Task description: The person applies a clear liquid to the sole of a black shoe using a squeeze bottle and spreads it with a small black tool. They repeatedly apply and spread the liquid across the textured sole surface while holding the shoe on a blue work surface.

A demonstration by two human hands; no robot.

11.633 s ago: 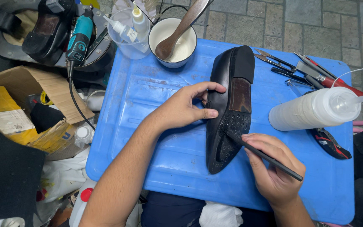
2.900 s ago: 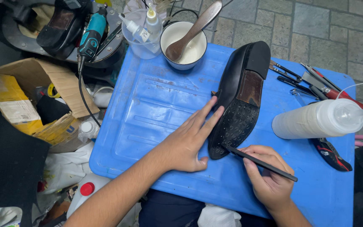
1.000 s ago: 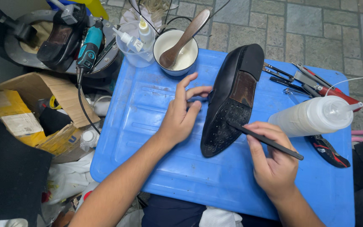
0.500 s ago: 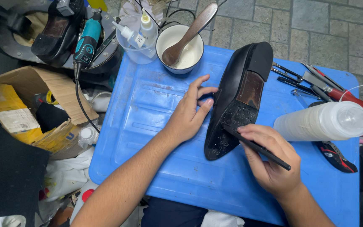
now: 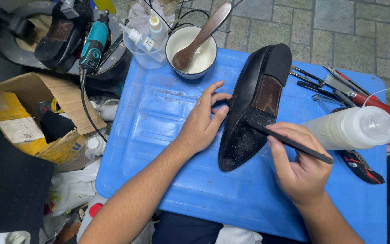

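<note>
While the left hand point(image 5: 201, 124) steadies it, the black shoe point(image 5: 253, 106) lies sole-up, pitted; right hand's point(image 5: 301, 169) grip grasps a thin black tool point(image 5: 290, 142).

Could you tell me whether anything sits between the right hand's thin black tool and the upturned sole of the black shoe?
Nothing visible does. The right hand holds the thin black tool with its tip already on the sole of the black shoe, which the left hand steadies.

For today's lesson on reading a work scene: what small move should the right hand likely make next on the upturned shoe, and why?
Probably a short stroke of the thin black tool along the shoe sole. The right hand holds its tip on the dotted forepart, while the left hand steadies the shoe's edge on the blue tray.
</note>
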